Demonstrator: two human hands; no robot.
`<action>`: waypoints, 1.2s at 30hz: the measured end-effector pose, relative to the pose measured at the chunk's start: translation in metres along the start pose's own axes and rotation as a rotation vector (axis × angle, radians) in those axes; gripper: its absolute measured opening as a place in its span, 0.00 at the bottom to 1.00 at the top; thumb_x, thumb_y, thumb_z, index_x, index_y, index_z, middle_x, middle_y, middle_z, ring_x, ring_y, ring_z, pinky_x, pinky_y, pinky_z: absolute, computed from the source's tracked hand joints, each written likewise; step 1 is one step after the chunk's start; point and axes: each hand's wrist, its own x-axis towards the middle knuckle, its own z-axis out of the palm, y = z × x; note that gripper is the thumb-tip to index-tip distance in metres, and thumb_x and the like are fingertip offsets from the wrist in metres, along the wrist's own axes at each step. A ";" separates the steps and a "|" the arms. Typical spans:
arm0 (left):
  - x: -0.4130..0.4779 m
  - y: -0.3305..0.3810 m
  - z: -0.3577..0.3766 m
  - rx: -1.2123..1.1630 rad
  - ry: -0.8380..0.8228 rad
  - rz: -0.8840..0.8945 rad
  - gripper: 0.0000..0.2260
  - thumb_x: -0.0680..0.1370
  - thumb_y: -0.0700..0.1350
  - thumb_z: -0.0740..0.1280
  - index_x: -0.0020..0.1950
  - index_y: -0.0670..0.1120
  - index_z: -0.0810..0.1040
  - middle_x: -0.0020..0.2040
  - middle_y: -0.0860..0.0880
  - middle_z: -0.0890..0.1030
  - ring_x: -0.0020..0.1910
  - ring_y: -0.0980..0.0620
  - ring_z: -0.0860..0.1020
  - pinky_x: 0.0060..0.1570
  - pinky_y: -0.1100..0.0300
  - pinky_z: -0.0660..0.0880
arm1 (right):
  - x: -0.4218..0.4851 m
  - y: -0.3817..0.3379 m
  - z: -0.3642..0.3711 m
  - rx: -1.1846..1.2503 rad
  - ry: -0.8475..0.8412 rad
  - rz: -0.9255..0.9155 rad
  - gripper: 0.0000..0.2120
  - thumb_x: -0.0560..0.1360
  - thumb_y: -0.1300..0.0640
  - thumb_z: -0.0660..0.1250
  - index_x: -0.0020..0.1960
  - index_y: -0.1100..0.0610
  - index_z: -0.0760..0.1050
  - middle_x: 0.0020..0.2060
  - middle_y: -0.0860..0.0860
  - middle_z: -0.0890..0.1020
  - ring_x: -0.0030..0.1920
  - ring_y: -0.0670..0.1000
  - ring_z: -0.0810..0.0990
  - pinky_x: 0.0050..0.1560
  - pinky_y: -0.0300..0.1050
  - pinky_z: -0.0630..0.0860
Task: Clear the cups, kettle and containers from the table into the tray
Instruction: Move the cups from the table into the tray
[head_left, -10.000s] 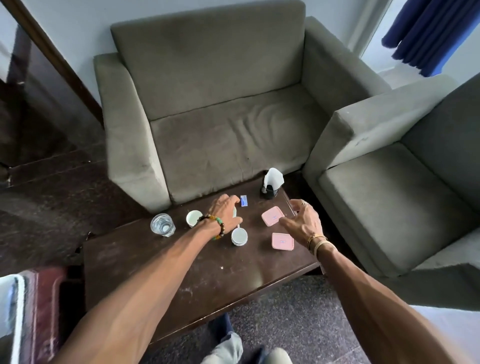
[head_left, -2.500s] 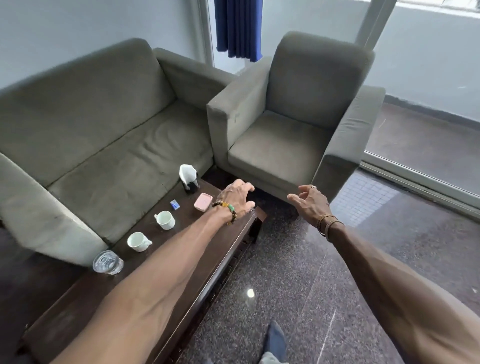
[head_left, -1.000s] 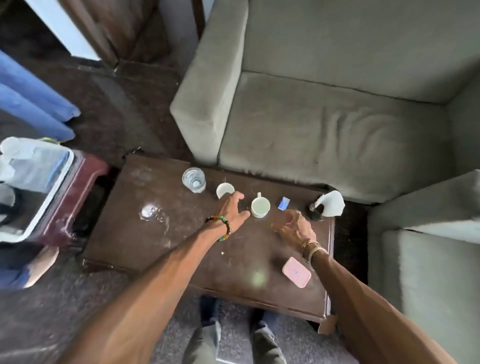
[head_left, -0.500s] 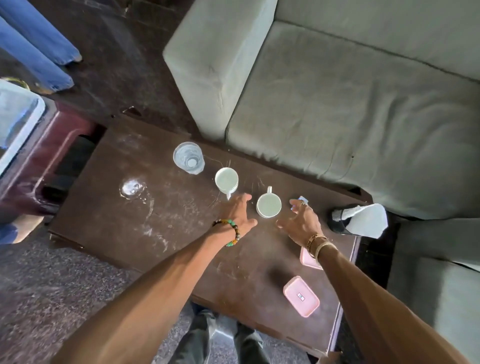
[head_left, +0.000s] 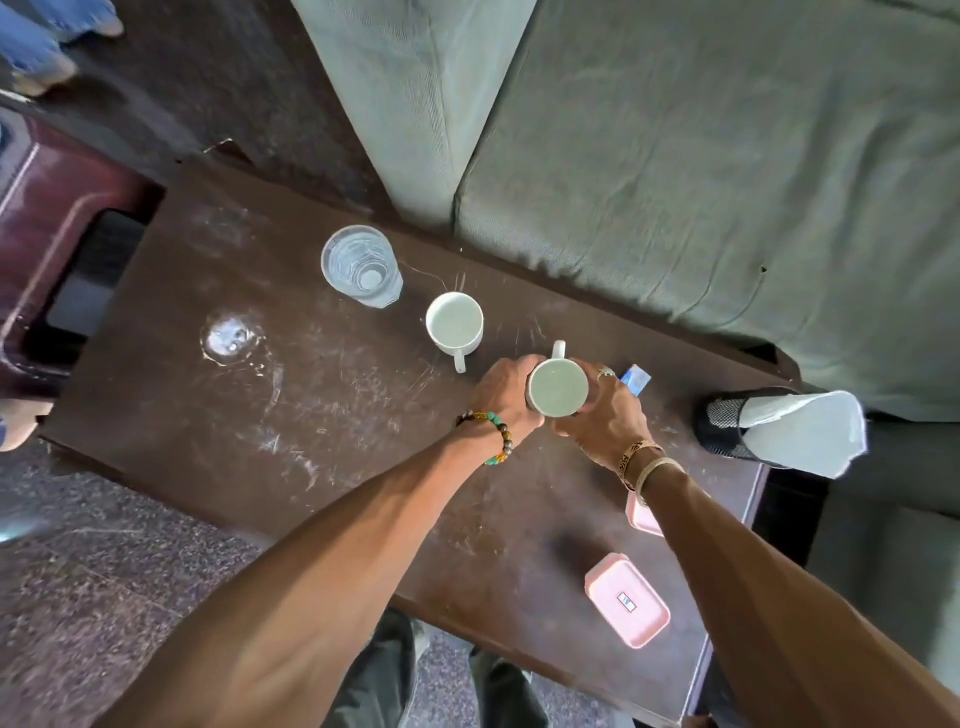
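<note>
Both hands close on one white cup near the sofa-side edge of the dark, scratched worktop. The left hand, with a beaded bracelet at its wrist, curls its fingers round one side of the cup. The right hand, with bands at its wrist and a ring on one finger, wraps the opposite side, so the cup sits gripped between the two. Its mouth faces up and its handle points away from the person, toward the sofa. Whether its base rests on the worktop or is raised off it cannot be told. Taking this cup as the mark, the other cup stands upright near it on the left hand's side, apart from it, with its handle turned toward the person. Further out the same way is a clear glass, and further again a wet ring on the wood. Just beside the gripped cup on the right hand's side, a small blue packet shows past the knuckles. Well beyond that a black mesh holder with a white napkin stands at the worktop's end. Nearer the person than the cup, a pink container lies with its lid on, and a second pink container is mostly hidden under the right forearm.
</note>
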 end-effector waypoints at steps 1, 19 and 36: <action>-0.002 0.001 -0.003 0.002 -0.001 0.002 0.28 0.67 0.40 0.77 0.65 0.49 0.75 0.56 0.45 0.80 0.54 0.46 0.79 0.53 0.53 0.78 | -0.002 -0.003 0.000 -0.018 0.001 -0.006 0.24 0.63 0.61 0.74 0.57 0.48 0.77 0.41 0.42 0.74 0.42 0.50 0.76 0.36 0.38 0.69; -0.154 0.074 -0.221 -0.167 0.227 -0.009 0.25 0.64 0.39 0.77 0.60 0.47 0.78 0.56 0.46 0.82 0.55 0.45 0.80 0.55 0.52 0.78 | -0.123 -0.221 -0.106 -0.043 -0.097 -0.274 0.33 0.57 0.57 0.78 0.62 0.50 0.76 0.50 0.48 0.84 0.49 0.53 0.82 0.52 0.48 0.78; -0.372 -0.103 -0.434 -0.093 0.532 -0.174 0.28 0.63 0.44 0.77 0.63 0.51 0.77 0.59 0.51 0.81 0.58 0.48 0.79 0.57 0.58 0.76 | -0.277 -0.493 0.049 -0.212 -0.184 -0.607 0.32 0.55 0.52 0.78 0.59 0.45 0.78 0.47 0.42 0.83 0.49 0.45 0.81 0.50 0.37 0.76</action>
